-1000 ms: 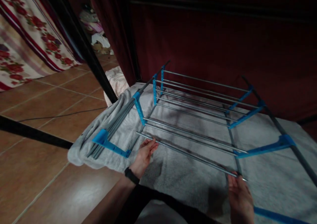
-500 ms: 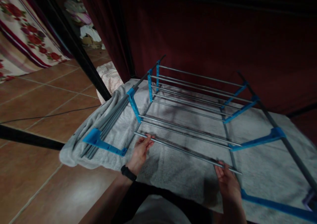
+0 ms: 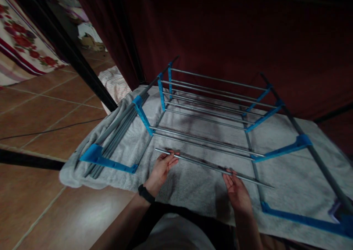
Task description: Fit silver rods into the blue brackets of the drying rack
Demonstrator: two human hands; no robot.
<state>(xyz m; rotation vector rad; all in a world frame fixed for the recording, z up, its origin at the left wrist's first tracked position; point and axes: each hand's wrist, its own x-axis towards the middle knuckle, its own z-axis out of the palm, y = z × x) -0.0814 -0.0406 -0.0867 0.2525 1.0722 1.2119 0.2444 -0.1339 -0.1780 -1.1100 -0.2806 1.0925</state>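
A thin silver metal rod (image 3: 201,164) is held level between both my hands, over the front of a partly built rack. My left hand (image 3: 162,166), with a black band on its wrist, pinches it near its left end. Further right, my right hand (image 3: 237,192) has its fingers and thumb closed on the same rod. The rack has blue plastic brackets (image 3: 142,115) on grey side tubes (image 3: 293,121). Several silver crossbars (image 3: 215,89) span the brackets behind the held rod. The front left bracket (image 3: 107,160) and front right bracket (image 3: 300,217) have no bar between them.
Under the rack lies a grey fleece blanket (image 3: 176,191) on a raised surface. Grey tubes (image 3: 114,139) are bundled at the left. Black frame poles (image 3: 82,60) and a dark red curtain (image 3: 209,32) stand around it. A cable (image 3: 55,128) crosses the tiled floor (image 3: 30,191).
My right hand has moved left along the rod, closer to my left hand. Relative to the rack, the rod has shifted rightward. The view has turned slightly.
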